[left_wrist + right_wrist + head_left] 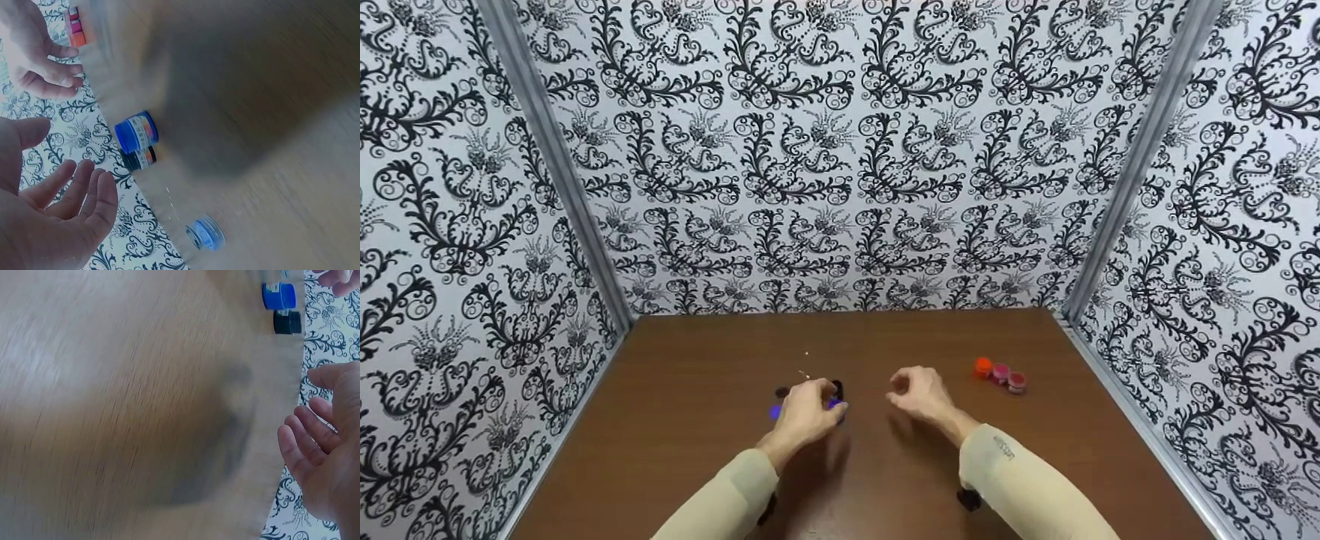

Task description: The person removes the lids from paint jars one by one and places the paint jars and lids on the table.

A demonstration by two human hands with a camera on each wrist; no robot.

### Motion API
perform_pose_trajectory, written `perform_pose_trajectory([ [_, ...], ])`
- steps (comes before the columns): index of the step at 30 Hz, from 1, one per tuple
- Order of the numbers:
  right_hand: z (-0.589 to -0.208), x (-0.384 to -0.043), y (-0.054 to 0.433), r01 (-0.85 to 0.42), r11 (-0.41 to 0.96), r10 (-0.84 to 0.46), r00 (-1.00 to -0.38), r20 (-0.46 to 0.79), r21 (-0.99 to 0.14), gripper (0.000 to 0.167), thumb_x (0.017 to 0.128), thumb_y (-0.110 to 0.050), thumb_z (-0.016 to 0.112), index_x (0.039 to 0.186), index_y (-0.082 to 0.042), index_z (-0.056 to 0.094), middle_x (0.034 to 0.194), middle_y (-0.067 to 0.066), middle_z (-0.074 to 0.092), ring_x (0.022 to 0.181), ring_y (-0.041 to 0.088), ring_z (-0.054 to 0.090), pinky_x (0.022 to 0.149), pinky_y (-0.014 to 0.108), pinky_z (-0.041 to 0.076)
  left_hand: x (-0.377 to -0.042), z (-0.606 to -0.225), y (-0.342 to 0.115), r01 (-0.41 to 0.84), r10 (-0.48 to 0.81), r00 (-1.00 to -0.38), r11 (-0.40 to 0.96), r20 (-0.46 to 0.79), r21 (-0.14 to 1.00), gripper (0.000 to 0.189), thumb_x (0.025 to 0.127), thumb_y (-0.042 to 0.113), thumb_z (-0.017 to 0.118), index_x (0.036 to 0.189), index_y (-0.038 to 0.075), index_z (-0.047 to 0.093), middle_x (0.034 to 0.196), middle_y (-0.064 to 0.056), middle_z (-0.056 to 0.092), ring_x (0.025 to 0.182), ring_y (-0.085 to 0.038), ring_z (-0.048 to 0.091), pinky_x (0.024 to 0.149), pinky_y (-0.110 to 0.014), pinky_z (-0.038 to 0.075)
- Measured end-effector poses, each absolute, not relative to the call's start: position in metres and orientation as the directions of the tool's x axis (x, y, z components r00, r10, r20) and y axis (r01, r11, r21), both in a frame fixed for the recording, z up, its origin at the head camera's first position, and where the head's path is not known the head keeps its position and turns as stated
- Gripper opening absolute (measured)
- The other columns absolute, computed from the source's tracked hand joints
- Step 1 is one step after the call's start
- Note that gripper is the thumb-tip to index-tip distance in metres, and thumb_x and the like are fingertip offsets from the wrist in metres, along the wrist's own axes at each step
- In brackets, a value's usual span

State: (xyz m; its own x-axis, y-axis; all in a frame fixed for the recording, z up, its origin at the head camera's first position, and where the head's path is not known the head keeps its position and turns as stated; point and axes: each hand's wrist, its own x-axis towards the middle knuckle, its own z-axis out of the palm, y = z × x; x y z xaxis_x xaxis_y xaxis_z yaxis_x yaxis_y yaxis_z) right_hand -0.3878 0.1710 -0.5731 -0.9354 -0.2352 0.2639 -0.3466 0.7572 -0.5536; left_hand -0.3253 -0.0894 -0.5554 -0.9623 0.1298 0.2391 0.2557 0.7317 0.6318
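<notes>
My left hand hovers over the table with loosely bent fingers and holds nothing. Just by its thumb, partly hidden, stands a blue paint jar; the left wrist view shows its label. Behind that is a black jar, near the blue one. To the left of the hand lie a small dark round piece and a blue round piece, perhaps lids; both show as round pieces in the left wrist view. My right hand is raised to the right of the jars, its relaxed fingers around nothing.
An orange jar, a pink jar and a red jar stand in a row at the right. Small pale bits lie behind the left hand. Patterned walls bound the brown table.
</notes>
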Motion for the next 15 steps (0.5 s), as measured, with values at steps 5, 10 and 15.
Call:
perform_pose_trajectory([
  [5,-0.571,-0.388,0.183,-0.337,0.761,-0.221,-0.938,0.268,-0.554,0.026,0.086,-0.018,0.089,0.107,-0.003,0.085,0.098,0.01,0.085,0.092,0.026,0.078,0.088,0.047,0.065,-0.324,-0.552,-0.081,0.314,0.169,-0.943,0.732,0.286,0.604,0.027,0.095,0.031,0.086,0.108,0.008,0.08,0.104,-0.008,0.084,0.098,-0.028,0.078,0.092,-0.049,0.065],
  [10,-0.572,-0.39,0.194,-0.323,0.771,-0.198,-0.941,0.275,-0.549,0.022,0.085,-0.017,0.089,0.104,-0.006,0.086,0.097,0.01,0.085,0.092,0.027,0.078,0.088,0.046,0.064,-0.322,-0.551,-0.073,0.338,0.194,-0.936,0.729,0.294,0.595,0.028,0.095,0.031,0.086,0.11,0.009,0.081,0.102,-0.008,0.083,0.093,-0.026,0.078,0.086,-0.045,0.065],
  [15,-0.572,-0.392,0.205,-0.293,0.78,-0.164,-0.949,0.27,-0.553,0.022,0.085,-0.016,0.089,0.103,-0.005,0.086,0.096,0.009,0.085,0.092,0.027,0.078,0.089,0.047,0.064,-0.322,-0.551,-0.065,0.341,0.205,-0.937,0.721,0.284,0.603,0.034,0.096,0.031,0.086,0.117,0.005,0.081,0.11,-0.013,0.084,0.102,-0.032,0.081,0.093,-0.05,0.066],
])
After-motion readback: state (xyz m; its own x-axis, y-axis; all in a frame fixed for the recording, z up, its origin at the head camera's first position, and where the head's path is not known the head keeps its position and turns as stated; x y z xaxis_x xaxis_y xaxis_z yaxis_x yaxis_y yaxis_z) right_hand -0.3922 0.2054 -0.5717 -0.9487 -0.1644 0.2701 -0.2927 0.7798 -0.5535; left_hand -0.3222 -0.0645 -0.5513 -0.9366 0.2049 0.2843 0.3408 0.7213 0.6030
